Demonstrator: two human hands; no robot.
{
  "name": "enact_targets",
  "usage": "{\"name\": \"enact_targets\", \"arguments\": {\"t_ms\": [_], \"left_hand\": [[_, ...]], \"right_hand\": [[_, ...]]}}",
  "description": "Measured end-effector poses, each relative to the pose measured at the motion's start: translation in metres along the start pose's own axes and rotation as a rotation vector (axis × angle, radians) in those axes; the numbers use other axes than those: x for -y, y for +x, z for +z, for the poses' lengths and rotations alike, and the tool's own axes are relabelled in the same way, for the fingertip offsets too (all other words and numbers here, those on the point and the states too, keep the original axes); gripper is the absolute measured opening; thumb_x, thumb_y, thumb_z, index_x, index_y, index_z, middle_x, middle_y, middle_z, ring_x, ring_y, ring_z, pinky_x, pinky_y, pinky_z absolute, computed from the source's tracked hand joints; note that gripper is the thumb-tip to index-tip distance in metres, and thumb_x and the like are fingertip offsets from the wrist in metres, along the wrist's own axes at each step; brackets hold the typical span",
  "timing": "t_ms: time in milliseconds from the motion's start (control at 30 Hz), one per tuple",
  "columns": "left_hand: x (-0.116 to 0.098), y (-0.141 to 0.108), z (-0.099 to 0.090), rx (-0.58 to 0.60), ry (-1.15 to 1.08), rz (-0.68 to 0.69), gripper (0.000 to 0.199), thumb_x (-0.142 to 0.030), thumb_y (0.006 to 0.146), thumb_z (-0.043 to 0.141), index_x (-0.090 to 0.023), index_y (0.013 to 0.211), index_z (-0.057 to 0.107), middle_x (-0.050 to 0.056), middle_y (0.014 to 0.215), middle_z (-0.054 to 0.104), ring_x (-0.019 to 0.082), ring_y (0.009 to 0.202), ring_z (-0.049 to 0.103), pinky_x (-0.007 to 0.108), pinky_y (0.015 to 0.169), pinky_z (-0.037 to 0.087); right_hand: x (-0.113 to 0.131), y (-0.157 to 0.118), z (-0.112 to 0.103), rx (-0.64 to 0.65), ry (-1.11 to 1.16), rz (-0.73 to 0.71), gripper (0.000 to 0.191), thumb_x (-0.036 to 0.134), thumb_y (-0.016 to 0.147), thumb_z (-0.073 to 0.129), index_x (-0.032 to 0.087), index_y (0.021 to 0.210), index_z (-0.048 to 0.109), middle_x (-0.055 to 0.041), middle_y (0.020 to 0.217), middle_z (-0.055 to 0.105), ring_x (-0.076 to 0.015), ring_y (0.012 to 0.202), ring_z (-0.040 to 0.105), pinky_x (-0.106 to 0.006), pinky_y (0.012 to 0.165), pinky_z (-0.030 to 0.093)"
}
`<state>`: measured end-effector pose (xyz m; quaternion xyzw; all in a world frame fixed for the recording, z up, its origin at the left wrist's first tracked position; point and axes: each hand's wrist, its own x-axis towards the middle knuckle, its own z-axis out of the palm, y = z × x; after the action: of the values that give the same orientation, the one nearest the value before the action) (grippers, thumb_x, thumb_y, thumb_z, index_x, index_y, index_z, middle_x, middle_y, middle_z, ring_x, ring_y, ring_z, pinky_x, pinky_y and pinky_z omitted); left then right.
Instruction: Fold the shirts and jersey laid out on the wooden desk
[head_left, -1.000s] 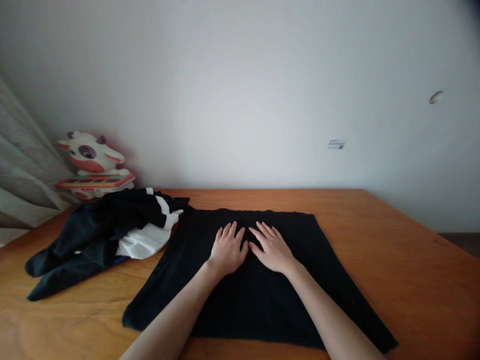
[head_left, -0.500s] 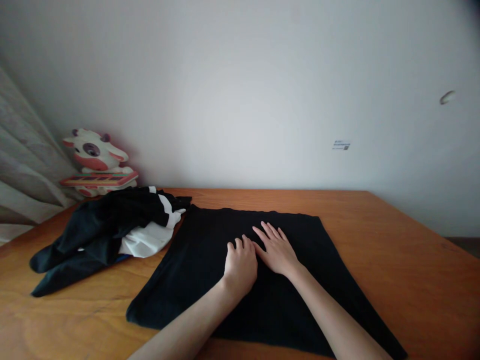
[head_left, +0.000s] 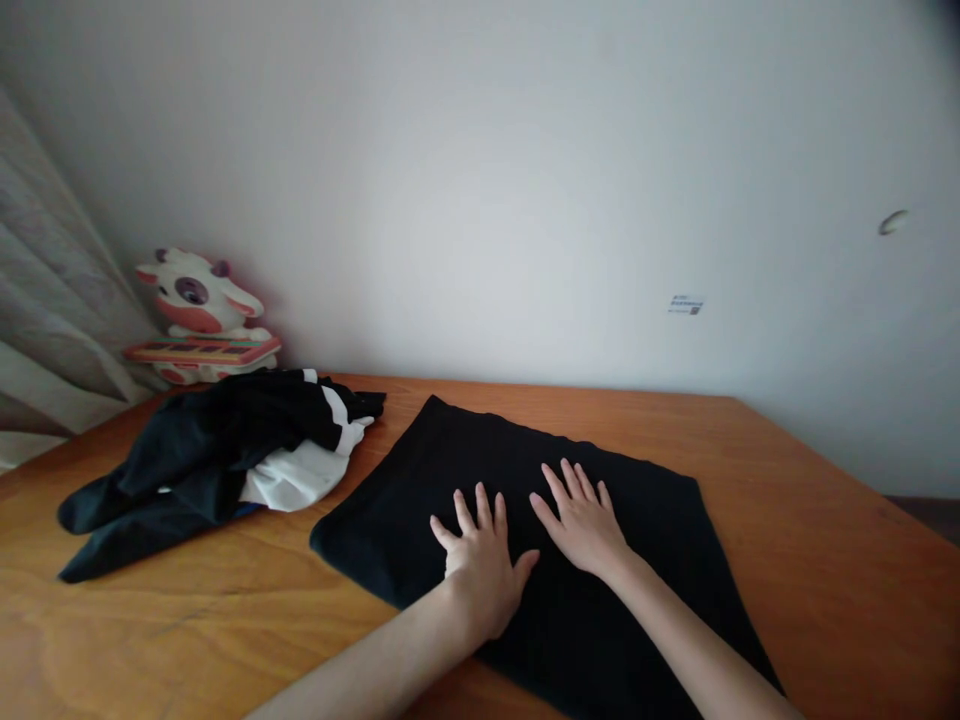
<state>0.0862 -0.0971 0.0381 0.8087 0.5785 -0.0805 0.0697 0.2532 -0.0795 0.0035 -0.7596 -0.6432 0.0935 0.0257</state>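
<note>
A black piece of fabric (head_left: 420, 500), perhaps a garment, lies spread flat and turned at an angle on the wooden table. My left hand (head_left: 484, 565) rests on its left-middle part, palm down with the fingers spread. To the right and slightly farther off, my right hand (head_left: 581, 515) also presses flat on the cloth, fingers apart. Neither hand grips anything. My forearms cover part of the fabric's near side, and its nearest corner runs out of the picture at the bottom.
A heap of black and white clothes (head_left: 232, 450) lies at the left of the wooden table (head_left: 810, 560). Behind it stands a cow-shaped toy keyboard (head_left: 202, 320). A pale curtain (head_left: 60, 300) hangs at the left, and a wall (head_left: 480, 200) with a small label (head_left: 685, 305) rises behind.
The black fabric has turned clockwise and shifted right. My left hand has gone from curled fingers to spread flat. My right hand has moved a little to the right and nearer.
</note>
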Motion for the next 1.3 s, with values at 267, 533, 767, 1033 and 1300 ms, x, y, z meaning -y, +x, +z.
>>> {"name": "enact_targets", "arguments": {"t_ms": [267,533,767,1033,1300], "left_hand": [[0.006,-0.001,0.004,-0.011,0.016,0.030,0.080,-0.066,0.096,0.032,-0.018,0.159,0.022,0.015,0.166,0.013,0.048,0.150,0.016,0.079,0.107,0.027],[-0.004,-0.025,0.006,-0.050,0.225,-0.027,0.076,-0.063,0.095,0.044,-0.014,0.154,0.036,0.021,0.160,0.031,0.050,0.140,0.040,0.075,0.102,0.038],[-0.002,-0.030,-0.009,0.013,0.286,-0.069,0.114,-0.088,0.068,0.056,-0.016,0.154,0.036,0.023,0.159,0.034,0.055,0.131,0.046,0.075,0.094,0.043],[0.002,-0.029,-0.033,0.165,0.249,-0.192,0.154,-0.095,0.040,0.065,0.004,0.152,0.029,0.046,0.130,0.054,0.057,0.105,0.064,0.053,0.068,0.058],[0.027,-0.001,-0.026,0.124,0.100,-0.064,0.160,-0.083,0.027,0.078,-0.003,0.156,0.027,0.042,0.154,0.025,0.065,0.141,0.020,0.082,0.093,0.036]], "right_hand": [[-0.017,-0.003,-0.027,0.118,0.075,-0.749,0.064,0.063,0.100,0.034,0.038,0.158,0.022,-0.0004,0.168,0.015,-0.0265,0.155,0.012,-0.053,0.125,0.007],[-0.016,0.001,-0.023,0.124,0.107,-0.656,0.070,0.072,0.095,0.036,0.039,0.157,0.027,-0.0010,0.168,0.012,-0.0274,0.155,0.012,-0.053,0.125,0.005],[-0.016,-0.002,-0.018,0.084,0.103,-0.513,0.074,0.074,0.095,0.030,0.034,0.158,0.026,-0.0032,0.168,0.014,-0.0244,0.155,0.011,-0.050,0.125,0.004],[-0.011,-0.019,0.000,-0.079,0.044,-0.076,0.083,0.077,0.094,0.017,0.027,0.159,0.028,-0.0081,0.168,0.018,-0.0266,0.155,0.011,-0.055,0.124,0.006],[-0.011,-0.025,-0.004,-0.055,0.036,-0.053,0.085,0.078,0.093,0.020,0.026,0.160,0.022,-0.0100,0.169,0.012,-0.0349,0.155,0.006,-0.066,0.120,0.003]]}}
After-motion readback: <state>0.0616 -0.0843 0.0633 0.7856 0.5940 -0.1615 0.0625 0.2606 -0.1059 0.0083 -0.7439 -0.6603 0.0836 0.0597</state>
